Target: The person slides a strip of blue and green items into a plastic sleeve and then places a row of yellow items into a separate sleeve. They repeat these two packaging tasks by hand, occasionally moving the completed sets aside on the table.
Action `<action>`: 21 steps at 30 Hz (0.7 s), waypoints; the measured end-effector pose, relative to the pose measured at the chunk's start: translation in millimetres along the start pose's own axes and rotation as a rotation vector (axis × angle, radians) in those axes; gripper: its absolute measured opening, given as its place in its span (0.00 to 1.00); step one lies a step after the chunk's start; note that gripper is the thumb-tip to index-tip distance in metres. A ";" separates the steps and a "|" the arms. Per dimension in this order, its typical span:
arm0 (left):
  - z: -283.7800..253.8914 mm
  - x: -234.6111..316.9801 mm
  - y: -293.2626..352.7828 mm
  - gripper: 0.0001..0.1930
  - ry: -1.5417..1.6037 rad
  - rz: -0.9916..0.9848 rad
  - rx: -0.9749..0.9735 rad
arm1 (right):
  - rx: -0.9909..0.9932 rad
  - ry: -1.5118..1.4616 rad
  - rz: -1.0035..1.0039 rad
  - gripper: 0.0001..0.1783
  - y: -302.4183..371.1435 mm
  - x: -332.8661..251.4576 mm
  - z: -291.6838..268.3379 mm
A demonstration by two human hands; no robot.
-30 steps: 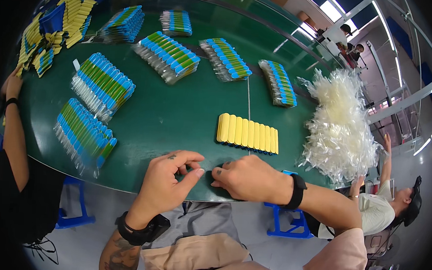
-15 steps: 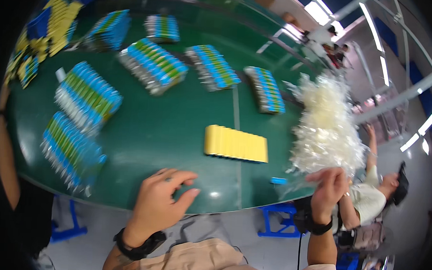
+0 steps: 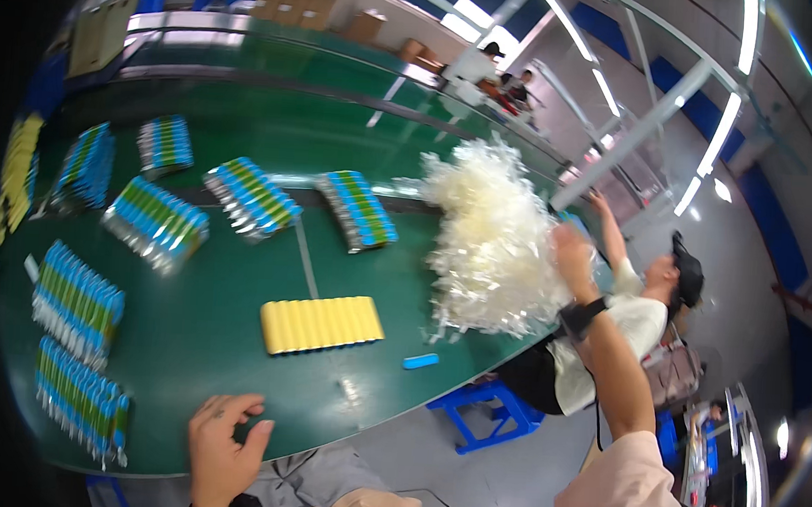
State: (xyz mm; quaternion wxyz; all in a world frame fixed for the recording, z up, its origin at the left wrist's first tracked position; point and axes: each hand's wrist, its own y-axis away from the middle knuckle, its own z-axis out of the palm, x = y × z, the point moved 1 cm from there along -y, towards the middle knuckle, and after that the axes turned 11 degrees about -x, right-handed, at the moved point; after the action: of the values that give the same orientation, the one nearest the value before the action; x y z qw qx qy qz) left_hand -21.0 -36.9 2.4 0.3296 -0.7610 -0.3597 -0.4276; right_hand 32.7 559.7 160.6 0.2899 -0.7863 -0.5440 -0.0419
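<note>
My left hand [image 3: 228,451] rests at the near edge of the green table, fingers loosely bent and thumb apart, holding nothing. My right hand [image 3: 573,259] reaches to the right side of a heap of clear plastic bags [image 3: 484,244]; motion blurs its fingers, so whether it holds anything is unclear. A bluish patch beside that hand cannot be made out. Between my hands, a row of yellow-faced pieces [image 3: 322,324] stands side by side, with dark blue along its lower edge. A small blue piece [image 3: 421,361] lies alone to the right of that row.
Several stacks of blue-and-green packs in clear wrapping, such as this bundle [image 3: 358,211], lie across the table's [image 3: 200,325] left and far parts. A co-worker in a black cap [image 3: 687,268] is at the right, arm outstretched. A blue stool [image 3: 485,414] stands below the edge.
The view has swung right, so the table's things sit farther left. My right arm has stretched outward, from the heap's near edge to its far right side. My left hand stays near the table edge.
</note>
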 end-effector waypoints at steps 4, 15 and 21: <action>0.8 3.0 -5.4 0.14 0.048 0.037 -0.013 | -0.151 -0.140 -0.030 0.24 34.6 -4.7 75.5; -1.2 -2.9 4.9 0.13 -0.020 0.064 -0.036 | -0.193 -0.883 -0.272 0.12 63.3 -193.9 -99.9; 0.4 2.4 14.2 0.10 -0.019 0.126 0.162 | -0.504 -0.622 -1.255 0.24 119.1 -361.6 -135.6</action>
State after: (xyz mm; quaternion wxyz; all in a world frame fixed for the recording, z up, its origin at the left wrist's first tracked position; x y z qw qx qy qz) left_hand -8.2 -43.4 1.6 0.4127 -0.7570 -0.3478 -0.3684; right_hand 25.0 162.6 86.2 -0.1449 -0.3461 -0.9217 -0.0986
